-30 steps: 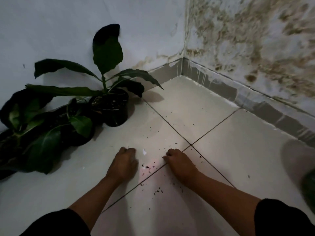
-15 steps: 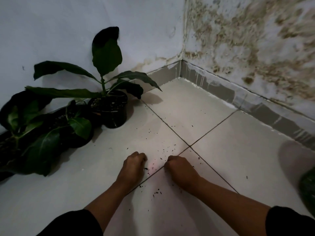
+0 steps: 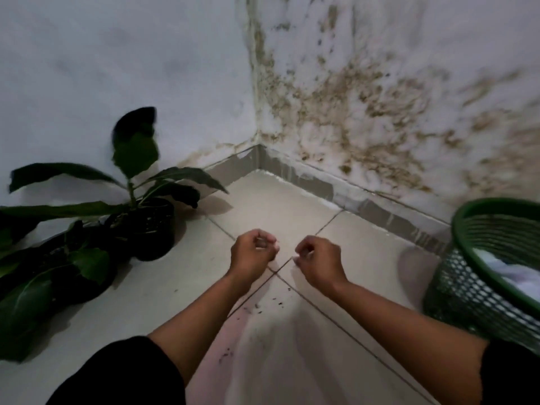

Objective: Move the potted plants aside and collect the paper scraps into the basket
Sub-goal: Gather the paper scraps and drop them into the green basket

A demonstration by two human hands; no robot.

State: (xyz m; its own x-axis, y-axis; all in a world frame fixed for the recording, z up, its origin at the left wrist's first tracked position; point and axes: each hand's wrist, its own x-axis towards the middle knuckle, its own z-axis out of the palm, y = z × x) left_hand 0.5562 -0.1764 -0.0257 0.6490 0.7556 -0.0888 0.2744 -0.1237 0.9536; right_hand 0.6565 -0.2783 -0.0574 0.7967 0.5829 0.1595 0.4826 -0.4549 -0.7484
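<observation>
Two potted plants (image 3: 87, 238) at left against the wall — basket (image 3: 493, 276) at right by the other wall; both hands (image 3: 252, 252) between them, over the floor (image 3: 292, 206).

My basket (image 3: 479, 282) is green plastic lattice. The floor tiles (image 3: 292, 200) under me look smooth, faintly glossy (gritty with dark crumbs); the painted wall (image 3: 365, 112) is matt and blotchy.
</observation>
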